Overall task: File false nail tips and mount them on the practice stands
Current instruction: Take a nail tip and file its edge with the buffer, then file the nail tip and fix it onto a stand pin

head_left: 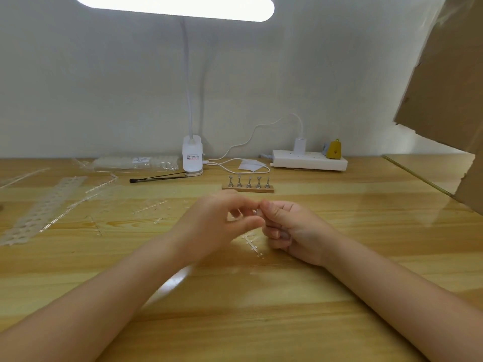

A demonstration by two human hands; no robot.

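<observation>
White clip-on lamp base has a sticker w/ red & dark print, too small to read. Clear plastic bag has a white label, also illegible.

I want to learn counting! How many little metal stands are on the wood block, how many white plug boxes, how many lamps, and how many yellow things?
Metal stands on the wood block: 5
White power strip: 1
Lamp: 1
Yellow thing: 1
Total: 8

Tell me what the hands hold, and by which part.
Both hands, left and right, pinch a small clear piece between their fingertips, probably a nail tip. Which part cannot be told.
</observation>
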